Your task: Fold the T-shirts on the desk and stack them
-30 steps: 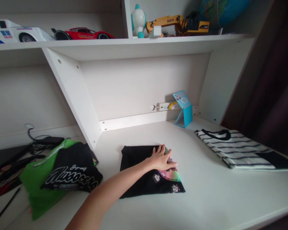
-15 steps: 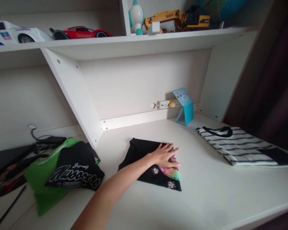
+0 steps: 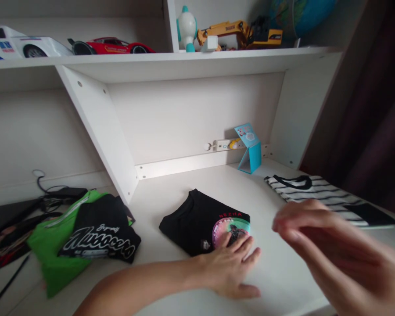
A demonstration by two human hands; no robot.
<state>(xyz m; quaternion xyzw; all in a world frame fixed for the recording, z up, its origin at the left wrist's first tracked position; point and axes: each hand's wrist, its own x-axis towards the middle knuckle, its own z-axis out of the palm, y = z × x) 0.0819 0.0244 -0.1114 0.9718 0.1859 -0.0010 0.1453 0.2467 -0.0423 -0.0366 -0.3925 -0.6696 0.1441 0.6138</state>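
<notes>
A folded black T-shirt point(image 3: 181, 224) with a round pink-and-green print and red lettering lies on the white desk. My left hand point(image 3: 230, 267) rests palm down over its near edge, fingers spread and stretched out. Raised in front of the desk on the right is my right hand point(image 3: 335, 250), somewhat blurred. Its fingers bend to meet the thumb at the tips, and no cloth shows between them. Behind that hand lies a folded striped T-shirt point(image 3: 332, 193), white with dark lines and a black collar, partly covered by the hand from this angle.
At left, a black garment with white lettering point(image 3: 102, 232) lies over a green garment point(image 3: 49, 263), near cables point(image 3: 52, 199). A blue desk calendar point(image 3: 254, 156) stands by a power strip point(image 3: 222, 145). Toy cars, including a red one point(image 3: 115, 46), sit on the shelf above.
The black T-shirt has turned, showing more of its round print. My left hand has shifted toward me, to its near edge. My right hand has come into view from the right.
</notes>
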